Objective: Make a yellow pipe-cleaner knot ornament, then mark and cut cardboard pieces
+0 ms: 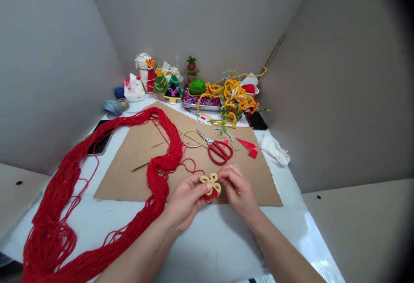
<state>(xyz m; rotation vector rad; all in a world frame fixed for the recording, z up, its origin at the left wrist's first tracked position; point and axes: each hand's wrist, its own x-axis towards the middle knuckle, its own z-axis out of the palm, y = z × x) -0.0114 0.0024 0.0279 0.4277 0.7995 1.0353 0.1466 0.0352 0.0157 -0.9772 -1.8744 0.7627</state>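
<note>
My left hand (187, 199) is closed on a small pale yellow looped bow (211, 183), the thumb lying across its middle. Some red material (211, 194) shows just below the bow, partly hidden by the fingers. Right beside it, my right hand (237, 188) has thumb and fingertips pinched together near the bow's upper right loop. What sits in that pinch is too small to tell. A strand of red yarn (190, 160) runs from the large skein toward the bow. Red-handled scissors (220, 151) lie a little beyond the hands, blades pointing up and left.
A long red yarn skein (168, 162) loops over the left side and the cardboard sheet (255, 184). Beyond lie a hoop (193, 145), red cut pieces (247, 144) and tangled orange yarn (231, 97). Felt trees (161, 84) and a bead tray (202, 107) stand at the back.
</note>
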